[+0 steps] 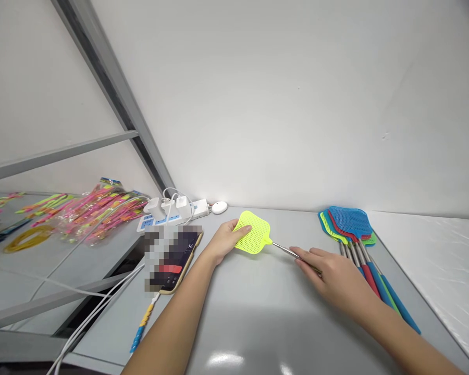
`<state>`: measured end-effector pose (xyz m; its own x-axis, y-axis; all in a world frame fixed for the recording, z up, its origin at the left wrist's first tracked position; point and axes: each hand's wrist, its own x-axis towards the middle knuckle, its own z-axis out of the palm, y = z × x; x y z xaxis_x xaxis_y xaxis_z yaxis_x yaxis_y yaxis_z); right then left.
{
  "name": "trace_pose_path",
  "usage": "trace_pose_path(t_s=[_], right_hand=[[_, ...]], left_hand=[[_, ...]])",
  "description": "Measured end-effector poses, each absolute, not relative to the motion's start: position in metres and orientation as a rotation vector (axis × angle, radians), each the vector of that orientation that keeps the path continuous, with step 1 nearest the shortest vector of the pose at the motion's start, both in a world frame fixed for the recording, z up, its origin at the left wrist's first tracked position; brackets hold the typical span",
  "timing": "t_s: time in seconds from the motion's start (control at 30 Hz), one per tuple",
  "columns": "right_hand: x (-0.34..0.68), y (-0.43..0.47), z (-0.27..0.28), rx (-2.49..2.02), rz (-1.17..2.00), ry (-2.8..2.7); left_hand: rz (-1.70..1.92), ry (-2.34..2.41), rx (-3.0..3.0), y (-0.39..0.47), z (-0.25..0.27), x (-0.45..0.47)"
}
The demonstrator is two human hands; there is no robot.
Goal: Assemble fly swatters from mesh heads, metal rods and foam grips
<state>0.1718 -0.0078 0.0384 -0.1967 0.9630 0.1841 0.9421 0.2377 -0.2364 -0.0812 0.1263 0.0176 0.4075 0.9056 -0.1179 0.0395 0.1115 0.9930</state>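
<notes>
A yellow fly swatter (260,234) with a square perforated head and a thin metal shaft is held just above the grey table (254,323). My left hand (225,240) pinches the left edge of its head, thumb on top. My right hand (326,271) is closed around the shaft further right; the handle is hidden under the palm. Beyond my right forearm lies a fanned stack of fly swatters (352,223), with blue, red, yellow and green heads and coloured handles pointing toward me.
On the left lie a phone (182,260) on a cable and a power strip (172,217) with white plugs. A round white device (219,207) sits by the wall. Bagged colourful sticks (101,208) lie beyond the grey metal frame (113,88). White sheeting (437,250) covers the right.
</notes>
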Motion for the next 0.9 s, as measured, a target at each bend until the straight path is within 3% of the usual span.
trace_pose_path(t_s=[0.37, 0.53, 0.67, 0.9], right_hand=[[0.181, -0.005, 0.032, -1.579, -0.446, -2.342], [0.187, -0.004, 0.041, -1.367, -0.517, -2.468], [0.189, -0.005, 0.043, -1.377, -0.355, -2.562], [0.192, -0.009, 0.051, -1.424, 0.421, -2.499]], left_hand=[[0.642, 0.863, 1.238, 0.121, 0.022, -0.089], [0.508, 0.789, 1.219, 0.113, 0.029, -0.093], [0.461, 0.763, 1.218, 0.107, 0.033, -0.093], [0.417, 0.755, 1.197, 0.103, 0.032, -0.085]])
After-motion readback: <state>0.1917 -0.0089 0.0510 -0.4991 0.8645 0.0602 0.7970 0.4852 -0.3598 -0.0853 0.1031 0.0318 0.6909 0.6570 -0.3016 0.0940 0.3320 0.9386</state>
